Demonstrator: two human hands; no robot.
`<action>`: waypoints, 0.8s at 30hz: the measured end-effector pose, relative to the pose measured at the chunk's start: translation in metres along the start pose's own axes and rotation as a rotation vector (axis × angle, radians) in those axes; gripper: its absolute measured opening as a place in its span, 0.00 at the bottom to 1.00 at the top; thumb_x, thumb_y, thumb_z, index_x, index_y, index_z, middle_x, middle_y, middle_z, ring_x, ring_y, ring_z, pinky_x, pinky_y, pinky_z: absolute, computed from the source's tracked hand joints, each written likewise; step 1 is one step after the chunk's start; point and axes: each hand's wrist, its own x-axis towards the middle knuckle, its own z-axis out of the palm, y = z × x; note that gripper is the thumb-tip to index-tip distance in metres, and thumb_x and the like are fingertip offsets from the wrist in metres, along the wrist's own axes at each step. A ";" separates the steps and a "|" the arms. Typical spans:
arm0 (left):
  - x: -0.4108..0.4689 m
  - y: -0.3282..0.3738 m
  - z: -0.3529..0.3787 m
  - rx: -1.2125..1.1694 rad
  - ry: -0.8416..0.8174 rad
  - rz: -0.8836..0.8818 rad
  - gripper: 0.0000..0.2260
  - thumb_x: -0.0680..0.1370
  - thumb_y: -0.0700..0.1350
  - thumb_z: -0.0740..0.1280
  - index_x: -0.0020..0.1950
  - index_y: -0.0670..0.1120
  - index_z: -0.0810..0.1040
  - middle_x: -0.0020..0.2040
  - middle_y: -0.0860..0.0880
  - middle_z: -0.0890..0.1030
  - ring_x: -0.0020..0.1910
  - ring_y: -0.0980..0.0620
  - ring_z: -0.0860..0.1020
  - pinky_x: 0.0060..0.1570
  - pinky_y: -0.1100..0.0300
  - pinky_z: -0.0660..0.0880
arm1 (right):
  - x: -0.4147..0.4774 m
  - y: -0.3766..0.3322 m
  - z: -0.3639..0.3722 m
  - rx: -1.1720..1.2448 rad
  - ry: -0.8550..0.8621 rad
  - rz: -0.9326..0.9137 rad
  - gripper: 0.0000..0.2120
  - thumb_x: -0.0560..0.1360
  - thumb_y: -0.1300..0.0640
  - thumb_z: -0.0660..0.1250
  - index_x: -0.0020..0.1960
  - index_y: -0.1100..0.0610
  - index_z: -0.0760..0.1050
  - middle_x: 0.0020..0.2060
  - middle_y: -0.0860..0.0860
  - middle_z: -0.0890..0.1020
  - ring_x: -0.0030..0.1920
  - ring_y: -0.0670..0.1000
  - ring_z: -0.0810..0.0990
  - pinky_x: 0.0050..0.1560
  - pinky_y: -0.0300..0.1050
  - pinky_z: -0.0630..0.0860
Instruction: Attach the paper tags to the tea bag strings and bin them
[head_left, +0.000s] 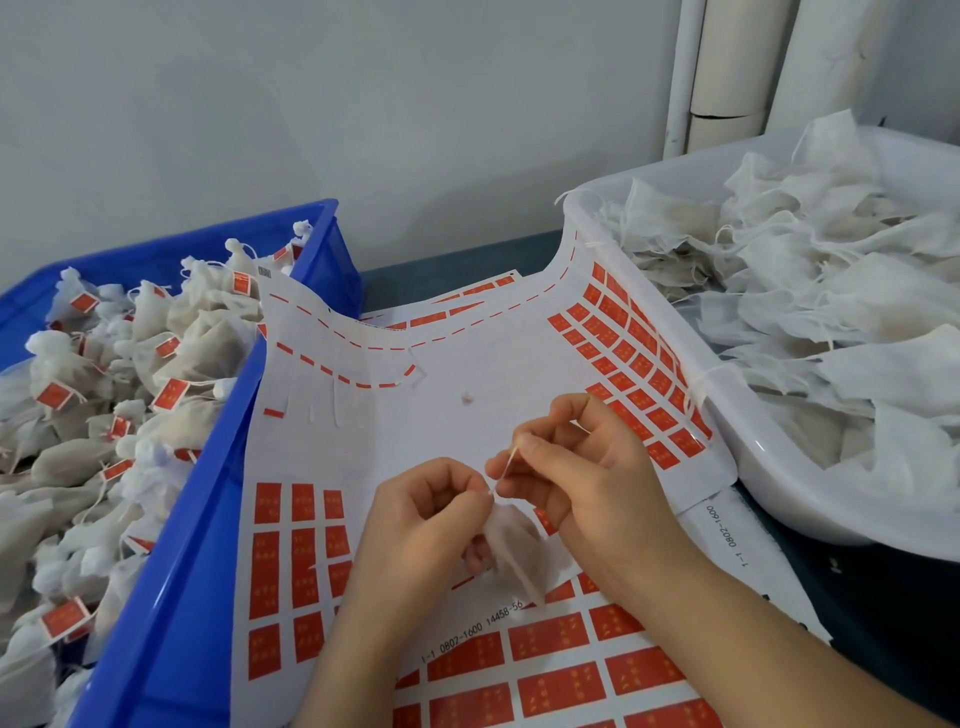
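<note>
A white mesh tea bag (511, 553) hangs between my hands above the sticker sheet (447, 431). My left hand (421, 525) pinches the bag's top, where its string comes out. My right hand (582, 478) pinches the thin string (506, 465) and a folded red tag seen edge-on at my fingertips. Rows of red paper tags (636, 364) still cover the sheet's right side and its near part (561, 639). The middle of the sheet is peeled bare.
A blue bin (208, 499) on the left holds several tagged tea bags (130, 364). On the right a white tub (769, 447) is piled with untagged bags (810, 291). The sheet curls up against both containers. A grey wall and white pipes stand behind.
</note>
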 end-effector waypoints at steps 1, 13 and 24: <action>0.000 0.001 0.001 0.002 0.003 0.008 0.11 0.73 0.38 0.65 0.31 0.46 0.78 0.28 0.46 0.78 0.26 0.52 0.75 0.27 0.64 0.73 | 0.000 0.001 0.001 0.033 0.000 0.003 0.08 0.75 0.69 0.62 0.46 0.57 0.70 0.32 0.51 0.82 0.36 0.54 0.83 0.38 0.41 0.78; 0.000 0.003 0.001 -0.047 0.099 0.017 0.14 0.76 0.35 0.63 0.35 0.49 0.80 0.32 0.49 0.80 0.29 0.54 0.77 0.30 0.66 0.74 | 0.018 -0.006 -0.020 0.422 0.168 0.138 0.10 0.76 0.69 0.60 0.40 0.56 0.69 0.29 0.54 0.76 0.29 0.49 0.77 0.31 0.40 0.77; -0.001 0.001 0.019 0.167 0.113 0.199 0.10 0.68 0.48 0.73 0.45 0.62 0.81 0.43 0.62 0.83 0.42 0.59 0.81 0.37 0.69 0.77 | 0.011 0.002 -0.010 0.467 -0.064 0.219 0.05 0.68 0.65 0.64 0.39 0.56 0.72 0.31 0.56 0.76 0.31 0.50 0.77 0.30 0.41 0.76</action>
